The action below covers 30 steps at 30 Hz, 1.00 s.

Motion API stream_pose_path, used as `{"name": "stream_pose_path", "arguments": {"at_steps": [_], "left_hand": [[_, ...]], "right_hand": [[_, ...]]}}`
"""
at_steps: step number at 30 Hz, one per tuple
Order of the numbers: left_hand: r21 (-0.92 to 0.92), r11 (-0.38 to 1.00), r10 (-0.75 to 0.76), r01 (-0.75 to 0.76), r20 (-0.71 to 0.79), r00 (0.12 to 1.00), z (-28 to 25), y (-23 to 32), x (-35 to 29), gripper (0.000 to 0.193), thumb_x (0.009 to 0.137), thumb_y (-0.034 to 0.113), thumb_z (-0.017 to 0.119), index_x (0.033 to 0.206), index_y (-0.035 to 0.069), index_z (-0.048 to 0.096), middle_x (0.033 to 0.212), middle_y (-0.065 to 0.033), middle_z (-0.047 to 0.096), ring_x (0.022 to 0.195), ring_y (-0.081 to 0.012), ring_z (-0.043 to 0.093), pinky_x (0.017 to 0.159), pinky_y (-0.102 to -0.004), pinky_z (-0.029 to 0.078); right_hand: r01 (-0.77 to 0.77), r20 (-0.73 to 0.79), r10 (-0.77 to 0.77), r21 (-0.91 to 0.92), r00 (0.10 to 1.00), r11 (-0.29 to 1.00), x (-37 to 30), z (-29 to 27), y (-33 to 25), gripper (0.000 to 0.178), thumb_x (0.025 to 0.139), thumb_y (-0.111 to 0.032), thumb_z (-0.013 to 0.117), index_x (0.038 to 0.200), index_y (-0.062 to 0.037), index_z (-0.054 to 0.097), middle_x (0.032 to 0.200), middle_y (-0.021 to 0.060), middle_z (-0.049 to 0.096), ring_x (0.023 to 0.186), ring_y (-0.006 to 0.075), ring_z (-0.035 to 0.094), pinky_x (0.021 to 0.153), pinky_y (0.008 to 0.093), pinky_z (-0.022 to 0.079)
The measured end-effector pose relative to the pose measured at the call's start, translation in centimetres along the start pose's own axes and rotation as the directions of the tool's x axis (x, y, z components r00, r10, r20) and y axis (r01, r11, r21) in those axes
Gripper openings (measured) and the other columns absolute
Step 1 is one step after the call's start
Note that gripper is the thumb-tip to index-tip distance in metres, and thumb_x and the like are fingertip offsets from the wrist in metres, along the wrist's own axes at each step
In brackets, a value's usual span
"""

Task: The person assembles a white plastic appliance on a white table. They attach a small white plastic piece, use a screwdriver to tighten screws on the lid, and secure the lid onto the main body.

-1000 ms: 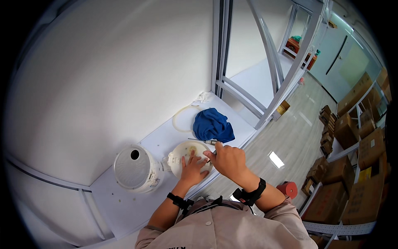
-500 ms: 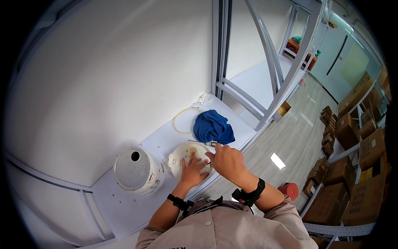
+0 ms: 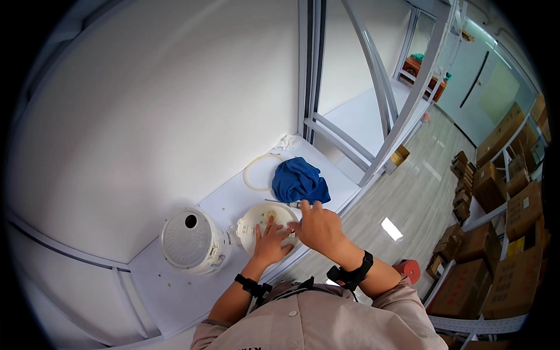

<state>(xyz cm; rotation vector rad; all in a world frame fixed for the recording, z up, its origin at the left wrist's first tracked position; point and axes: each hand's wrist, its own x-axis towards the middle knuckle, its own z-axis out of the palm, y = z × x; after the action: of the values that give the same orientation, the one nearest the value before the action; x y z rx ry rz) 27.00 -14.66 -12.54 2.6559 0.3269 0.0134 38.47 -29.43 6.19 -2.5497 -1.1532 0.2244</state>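
Observation:
A round off-white plastic part [image 3: 247, 221], shaped like a shallow bowl or lid with tabs on its rim, lies on the white table. My left hand [image 3: 270, 245] rests on it with fingers spread, near a yellowish patch [image 3: 270, 214] at its middle. At the part's right side my right hand [image 3: 320, 227] is closed, thumb and fingers bent together. A small dark bit shows by its thumb, but most of what it holds is hidden. Just beyond the part lies a thin rod-like tool [image 3: 279, 202], partly hidden behind my right hand.
A white bucket-shaped housing [image 3: 185, 239] with a dark round hole stands at left. Behind the part are a crumpled blue cloth [image 3: 300, 181], a looped pale tube [image 3: 247, 175] and white tissue [image 3: 286, 142]. A metal frame [image 3: 373, 157] rises at right; shelves hold cardboard boxes [image 3: 466, 251].
My right hand has turned slightly at the wrist and shifted a little, staying by the part's right side. The left hand stays almost still on the part.

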Motion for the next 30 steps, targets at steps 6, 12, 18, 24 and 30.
{"name": "stream_pose_path", "arguments": {"at_steps": [6, 12, 18, 24, 30], "left_hand": [[0.009, 1.0, 0.001, -0.001, -0.007, 1.0, 0.0, 0.3, 0.1, 0.052, 0.087, 0.045, 0.077, 0.135, 0.026, 0.07, 0.15, -0.0104, 0.053, 0.161, -0.0357, 0.02, 0.122, -0.0741, 0.006], [0.049, 0.999, 0.011, -0.009, -0.037, 0.999, 0.7, -0.2, 0.2, 0.06, 0.084, 0.045, 0.08, 0.141, 0.029, 0.067, 0.146, -0.0069, 0.055, 0.16, -0.0332, 0.022, 0.122, -0.0741, 0.007], [0.022, 1.0, -0.006, 0.006, -0.003, 1.0, -0.1, 0.3, -0.1, 0.061, 0.085, 0.044, 0.079, 0.142, 0.028, 0.065, 0.147, -0.0078, 0.055, 0.16, -0.033, 0.022, 0.123, -0.0722, 0.009], [-0.005, 1.0, 0.005, -0.005, -0.003, 1.0, 0.0, 0.4, 0.0, 0.061, 0.085, 0.04, 0.079, 0.144, 0.029, 0.064, 0.147, -0.0094, 0.053, 0.16, -0.0352, 0.021, 0.125, -0.0686, 0.012], [-0.042, 0.999, -0.009, 0.009, -0.012, 1.0, 0.4, 0.4, -0.2, 0.06, 0.083, 0.029, 0.083, 0.141, 0.028, 0.066, 0.147, -0.0116, 0.05, 0.159, -0.041, 0.019, 0.124, -0.0698, 0.016]], "right_hand": [[0.399, -0.03, -0.398, 0.052, 0.917, 0.916, 0.3, 0.6, 2.7, 0.03, 0.084, -0.014, 0.077, 0.109, -0.0034, 0.065, 0.104, 0.0182, 0.067, 0.096, 0.0387, 0.069, 0.076, 0.0451, 0.057], [0.409, -0.194, -0.394, 0.044, 0.899, 0.912, -0.4, 1.6, 1.7, 0.031, 0.084, -0.014, 0.077, 0.11, -0.0028, 0.065, 0.101, 0.0172, 0.067, 0.098, 0.0374, 0.069, 0.078, 0.0434, 0.057], [0.093, -0.014, -0.094, -0.049, 0.995, 0.994, -0.1, 1.6, 1.3, 0.033, 0.082, -0.015, 0.076, 0.11, -0.0025, 0.063, 0.102, 0.0176, 0.064, 0.09, 0.0362, 0.071, 0.072, 0.0418, 0.058], [0.605, -0.284, -0.576, 0.016, 0.766, 0.796, 1.0, 2.5, 3.8, 0.039, 0.081, -0.018, 0.079, 0.113, -0.0035, 0.063, 0.1, 0.0167, 0.064, 0.077, 0.035, 0.072, 0.063, 0.0401, 0.058], [-0.121, 0.108, 0.119, 0.011, 0.987, 0.993, 0.4, -0.6, 0.3, 0.043, 0.077, -0.005, 0.078, 0.118, -0.0041, 0.064, 0.107, 0.0174, 0.066, 0.102, 0.0378, 0.066, 0.085, 0.046, 0.054]]}}
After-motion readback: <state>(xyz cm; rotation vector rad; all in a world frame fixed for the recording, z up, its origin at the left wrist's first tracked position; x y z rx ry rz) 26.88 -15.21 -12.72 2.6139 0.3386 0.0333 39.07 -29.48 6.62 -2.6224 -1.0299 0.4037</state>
